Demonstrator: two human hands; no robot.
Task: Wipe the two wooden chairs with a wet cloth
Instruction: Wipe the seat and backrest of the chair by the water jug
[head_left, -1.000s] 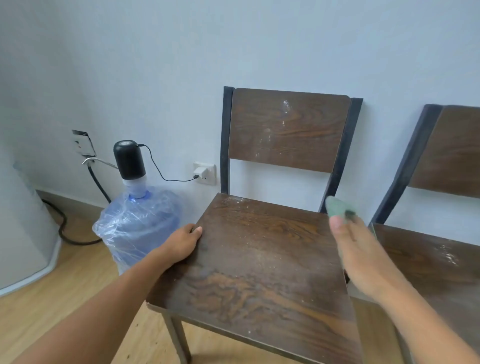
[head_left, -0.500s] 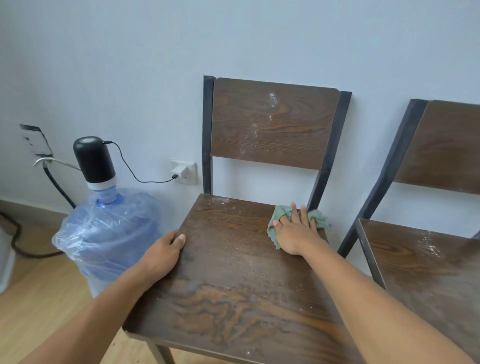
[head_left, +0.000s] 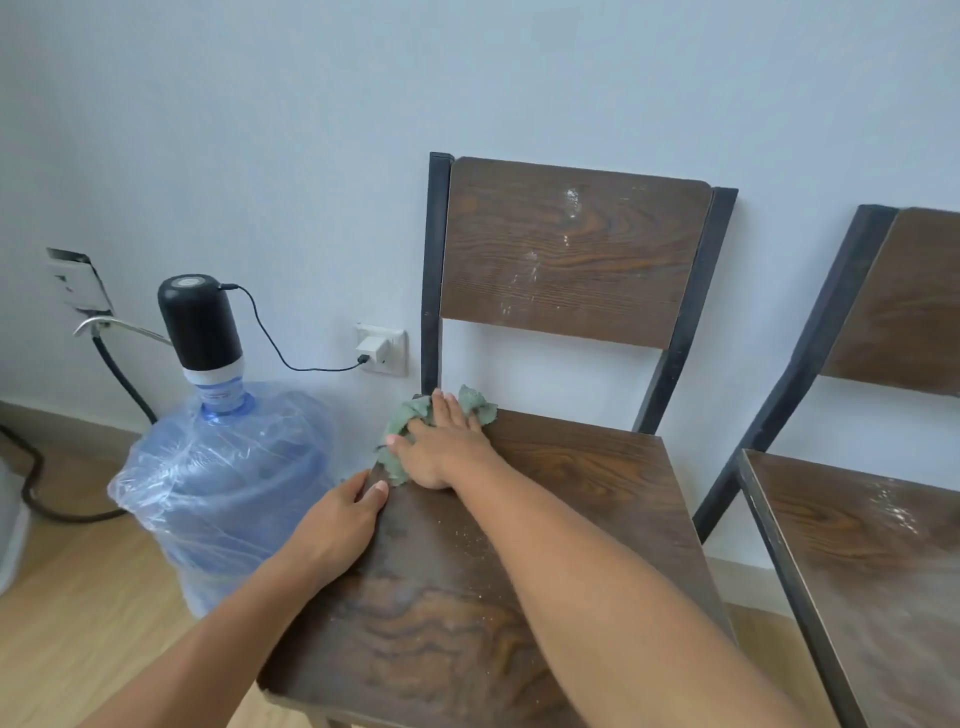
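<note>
Since the earlier frame the right hand (head_left: 441, 449) has slid the green cloth (head_left: 402, 423) from the seat's back right corner to its back left corner, near the frame's centre. It presses flat on the crumpled cloth, fingers spread. The left hand (head_left: 340, 525) grips the left edge of the near chair (head_left: 571, 519), thumb on top, just beside the cloth. The second chair (head_left: 872, 545) stands at the right edge. A water bottle (head_left: 223, 483) sits lower left.
</note>
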